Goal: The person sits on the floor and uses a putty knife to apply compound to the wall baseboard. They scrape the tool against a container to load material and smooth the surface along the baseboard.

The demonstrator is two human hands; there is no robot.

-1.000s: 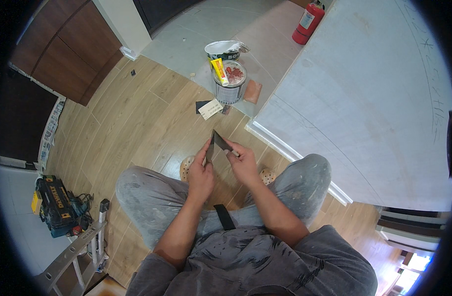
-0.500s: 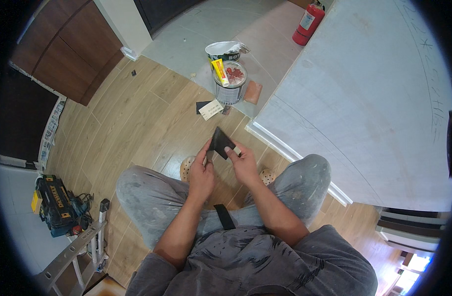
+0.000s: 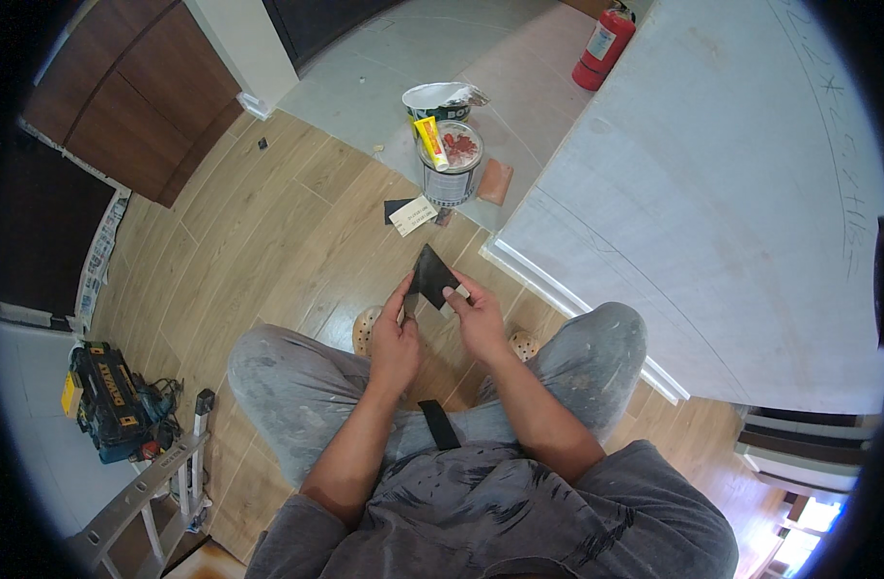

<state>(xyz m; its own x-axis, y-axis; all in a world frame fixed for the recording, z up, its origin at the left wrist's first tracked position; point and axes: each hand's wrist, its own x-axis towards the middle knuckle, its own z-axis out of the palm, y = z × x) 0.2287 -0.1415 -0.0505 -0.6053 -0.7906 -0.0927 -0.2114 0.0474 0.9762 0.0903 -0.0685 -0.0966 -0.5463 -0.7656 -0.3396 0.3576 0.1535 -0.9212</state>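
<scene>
A dark piece of sandpaper (image 3: 432, 278), folded and pointed at its upper corner, is held between my two hands over the floor in front of my knees. My left hand (image 3: 396, 336) is closed on its left edge. On the lower right, my right hand (image 3: 476, 318) pinches it, thumb across the dark face. A small pale patch shows by the right fingers. Ahead on the floor lies a cream printed sheet (image 3: 413, 215), probably sandpaper backing, overlapping a dark piece (image 3: 394, 206).
A paint can (image 3: 450, 183) bears a yellow tube (image 3: 429, 143) on its red-stained lid. Behind stands a white-rimmed bucket (image 3: 428, 95); a reddish block (image 3: 495, 181) lies beside. A fire extinguisher (image 3: 603, 48), tool bag (image 3: 109, 396) and ladder (image 3: 138, 507) are farther off. A pale wall (image 3: 693, 193) rises right.
The sandpaper has tilted slightly, its dark face showing a little broader. My right thumb and fingers have shifted slightly on it; both arms stay nearly in place.
</scene>
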